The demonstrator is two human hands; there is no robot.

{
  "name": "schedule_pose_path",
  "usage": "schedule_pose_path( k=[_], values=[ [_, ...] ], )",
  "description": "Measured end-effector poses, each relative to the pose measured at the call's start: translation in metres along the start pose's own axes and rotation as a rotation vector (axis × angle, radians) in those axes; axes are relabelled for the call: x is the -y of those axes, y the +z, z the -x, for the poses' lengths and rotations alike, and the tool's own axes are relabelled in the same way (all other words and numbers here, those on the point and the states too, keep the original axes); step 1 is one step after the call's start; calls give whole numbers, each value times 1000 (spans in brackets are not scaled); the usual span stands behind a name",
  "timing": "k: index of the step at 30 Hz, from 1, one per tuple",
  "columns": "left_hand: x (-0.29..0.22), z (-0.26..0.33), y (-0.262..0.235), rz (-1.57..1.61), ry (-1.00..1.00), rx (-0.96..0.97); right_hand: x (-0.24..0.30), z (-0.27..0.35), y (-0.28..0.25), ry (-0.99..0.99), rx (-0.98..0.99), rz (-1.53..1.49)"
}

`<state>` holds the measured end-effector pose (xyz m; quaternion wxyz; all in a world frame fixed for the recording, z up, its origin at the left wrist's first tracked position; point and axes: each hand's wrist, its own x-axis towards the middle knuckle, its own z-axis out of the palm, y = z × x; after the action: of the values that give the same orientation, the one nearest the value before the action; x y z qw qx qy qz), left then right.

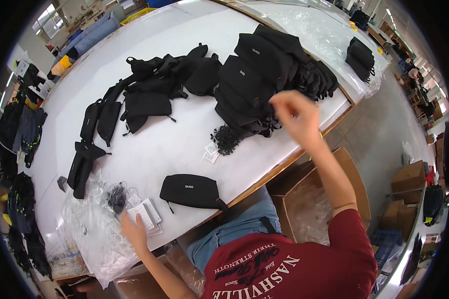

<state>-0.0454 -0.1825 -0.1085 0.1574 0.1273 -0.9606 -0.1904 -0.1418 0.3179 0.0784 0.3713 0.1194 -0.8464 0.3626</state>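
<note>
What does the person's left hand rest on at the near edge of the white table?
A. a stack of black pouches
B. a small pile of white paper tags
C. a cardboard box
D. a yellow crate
B: the left hand lies on the white paper tags, beside clear plastic bags.

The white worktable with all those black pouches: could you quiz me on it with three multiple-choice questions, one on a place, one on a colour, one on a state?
1. Where does the single black pouch lie?
A. near the table's front edge
B. on the floor
C. inside a carton

2. What colour is the table top?
A. green
B. white
C. red

3. What is the left hand doing?
A. hanging off the table
B. gripping a pouch
C. resting on paper tags

Answers: 1 A, it lies alone by the front edge. 2 B, the surface is plain white. 3 C, its fingers lie on the tags, while the right hand is raised by the pouch stack.
</note>
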Motion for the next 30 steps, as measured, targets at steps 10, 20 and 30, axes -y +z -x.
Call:
schedule_pose_path(
  k=[10,20,30],
  values=[
    [-2,0,-12,-5,-218,192,-65,114,134,301,482,256],
    [2,7,-7,67,-184,108,-37,93,132,249,490,133],
    [-1,0,-13,150,-154,193,-38,45,124,-49,361,160]
  ],
)
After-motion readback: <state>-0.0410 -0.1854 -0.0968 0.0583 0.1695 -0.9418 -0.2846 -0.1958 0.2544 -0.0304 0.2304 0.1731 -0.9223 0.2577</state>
